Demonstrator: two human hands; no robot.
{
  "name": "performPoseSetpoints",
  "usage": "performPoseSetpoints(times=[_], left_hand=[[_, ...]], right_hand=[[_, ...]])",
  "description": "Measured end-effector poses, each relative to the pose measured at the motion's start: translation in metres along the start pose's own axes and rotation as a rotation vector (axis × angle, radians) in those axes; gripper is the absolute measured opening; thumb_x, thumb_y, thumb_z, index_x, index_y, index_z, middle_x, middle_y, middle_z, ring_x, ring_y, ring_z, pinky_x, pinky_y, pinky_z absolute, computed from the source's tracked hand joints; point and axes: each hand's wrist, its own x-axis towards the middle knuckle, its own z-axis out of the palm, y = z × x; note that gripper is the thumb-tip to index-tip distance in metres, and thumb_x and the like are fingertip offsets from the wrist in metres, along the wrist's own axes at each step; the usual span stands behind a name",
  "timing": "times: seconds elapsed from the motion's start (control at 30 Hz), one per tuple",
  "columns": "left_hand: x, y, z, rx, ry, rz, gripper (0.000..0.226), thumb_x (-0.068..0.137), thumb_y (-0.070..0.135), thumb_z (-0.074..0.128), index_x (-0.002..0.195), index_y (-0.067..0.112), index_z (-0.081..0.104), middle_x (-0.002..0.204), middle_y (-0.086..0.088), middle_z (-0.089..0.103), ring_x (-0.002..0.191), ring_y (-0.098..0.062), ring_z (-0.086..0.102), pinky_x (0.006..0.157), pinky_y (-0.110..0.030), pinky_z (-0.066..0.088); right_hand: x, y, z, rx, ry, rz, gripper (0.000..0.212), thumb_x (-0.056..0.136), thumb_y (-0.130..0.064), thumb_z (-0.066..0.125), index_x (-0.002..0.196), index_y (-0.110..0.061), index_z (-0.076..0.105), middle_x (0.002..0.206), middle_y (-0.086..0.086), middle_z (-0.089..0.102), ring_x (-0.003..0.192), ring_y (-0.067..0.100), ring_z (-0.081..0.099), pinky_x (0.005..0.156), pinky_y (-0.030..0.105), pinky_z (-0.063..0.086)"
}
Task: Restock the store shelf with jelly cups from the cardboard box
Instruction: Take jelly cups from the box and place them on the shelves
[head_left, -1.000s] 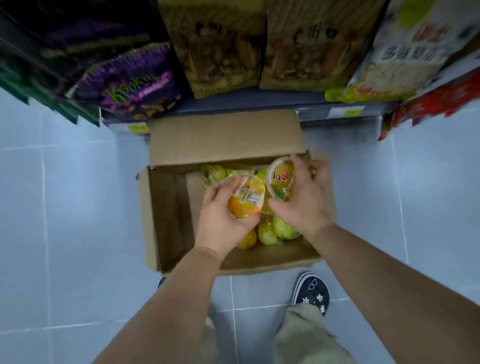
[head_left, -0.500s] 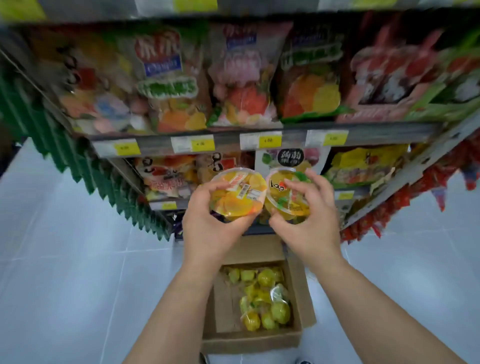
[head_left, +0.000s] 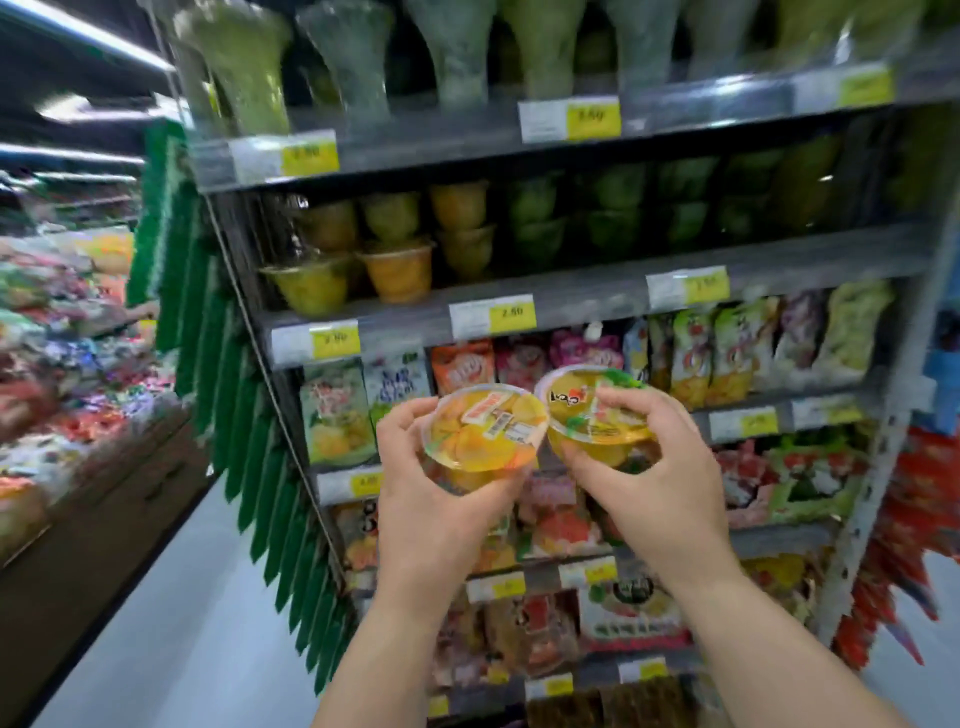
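Fingers (head_left: 402, 423) of left hand (head_left: 426, 509) clasping an orange jelly cup (head_left: 488, 431); right hand (head_left: 660, 488) clasping a yellow jelly cup (head_left: 587, 415), side by side. Neither shelved yet. Jelly-cup shelf (head_left: 571, 306) above the fingertips, partly stocked, likely the destination.

We cannot read the blurred price tags (head_left: 511, 313); our left hand (head_left: 431, 512) and right hand (head_left: 660, 493) hide the undersides of both jelly cups (head_left: 485, 431).

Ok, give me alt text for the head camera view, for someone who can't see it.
The left hand grips an orange jelly cup and the right hand a yellow jelly cup, held side by side before store shelving. Stocked cups stand on a shelf above them.
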Motion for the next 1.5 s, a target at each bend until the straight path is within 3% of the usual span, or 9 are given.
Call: performPoseSetpoints(times=[0.3,0.57,0.73,0.8,0.9,1.07,1.2,1.33,1.5], left_hand=[[0.056,0.031,-0.006,0.017,0.005,0.003,0.053,0.059,0.018,0.088,0.097,0.034,0.055,0.099,0.018,0.064,0.082,0.013,0.061,0.06,-0.001,0.043],[0.128,0.054,0.039,0.089,0.108,0.057,0.039,0.063,0.026,0.087,0.091,0.032,0.059,0.101,0.011,0.066,0.089,-0.002,0.064,0.064,-0.012,0.05],[0.177,0.054,0.068,0.205,0.17,0.002,0.032,0.067,0.031,0.083,0.085,0.029,0.057,0.084,0.013,0.066,0.075,0.0,0.06,0.055,-0.009,0.043],[0.189,0.05,0.072,0.256,0.179,-0.032,0.029,0.07,0.032,0.081,0.087,0.026,0.058,0.081,0.011,0.065,0.072,0.0,0.057,0.054,-0.01,0.04],[0.198,0.044,0.073,0.338,0.149,-0.063,0.027,0.074,0.032,0.078,0.091,0.022,0.058,0.079,0.012,0.06,0.071,-0.004,0.056,0.054,-0.013,0.039],[0.207,0.04,0.063,0.435,0.055,-0.066,0.027,0.075,0.031,0.078,0.091,0.024,0.057,0.079,0.016,0.057,0.072,0.003,0.051,0.057,-0.011,0.039],[0.213,0.043,0.057,0.511,0.002,-0.085,0.025,0.078,0.031,0.075,0.096,0.027,0.058,0.087,0.008,0.063,0.082,-0.01,0.059,0.065,-0.022,0.043],[0.214,0.043,0.053,0.584,-0.007,-0.078,0.027,0.08,0.031,0.072,0.103,0.026,0.06,0.085,0.008,0.059,0.084,-0.014,0.057,0.067,-0.026,0.042],[0.209,0.043,0.052,0.641,-0.022,-0.05,0.036,0.085,0.032,0.067,0.119,0.025,0.058,0.093,0.006,0.056,0.088,-0.013,0.052,0.074,-0.024,0.043]], right_hand=[[0.055,-0.026,-0.003,0.076,0.03,-0.019,0.043,0.066,-0.028,0.084,0.096,-0.042,0.058,0.114,-0.019,0.05,0.099,-0.025,0.042,0.072,-0.008,0.032],[0.12,-0.01,-0.026,0.106,-0.005,-0.097,0.044,0.063,-0.032,0.085,0.091,-0.048,0.055,0.11,-0.029,0.048,0.103,-0.013,0.046,0.073,0.005,0.039],[0.142,0.007,-0.042,0.131,-0.056,-0.083,0.044,0.064,-0.03,0.085,0.09,-0.048,0.054,0.11,-0.03,0.046,0.1,-0.018,0.043,0.072,0.004,0.038],[0.148,0.013,-0.046,0.13,-0.084,-0.062,0.044,0.063,-0.03,0.085,0.091,-0.047,0.055,0.112,-0.03,0.044,0.098,-0.012,0.045,0.071,0.007,0.038],[0.156,0.018,-0.048,0.138,-0.107,-0.039,0.043,0.064,-0.029,0.085,0.091,-0.045,0.056,0.113,-0.026,0.046,0.1,-0.004,0.046,0.073,0.008,0.036],[0.176,0.017,-0.036,0.107,-0.099,-0.045,0.041,0.066,-0.031,0.083,0.095,-0.042,0.057,0.112,-0.019,0.048,0.098,-0.003,0.049,0.071,0.008,0.038],[0.202,0.012,-0.01,0.053,-0.091,-0.057,0.039,0.069,-0.033,0.081,0.098,-0.037,0.055,0.108,-0.011,0.047,0.093,0.003,0.051,0.069,0.006,0.036],[0.228,0.01,0.021,-0.096,-0.086,0.05,0.046,0.072,-0.043,0.076,0.112,-0.029,0.059,0.102,-0.003,0.044,0.098,0.02,0.055,0.076,0.026,0.043],[0.236,0.014,0.042,-0.262,-0.078,0.105,0.054,0.074,-0.048,0.072,0.12,-0.026,0.057,0.113,0.008,0.051,0.106,0.03,0.054,0.085,0.033,0.047]])
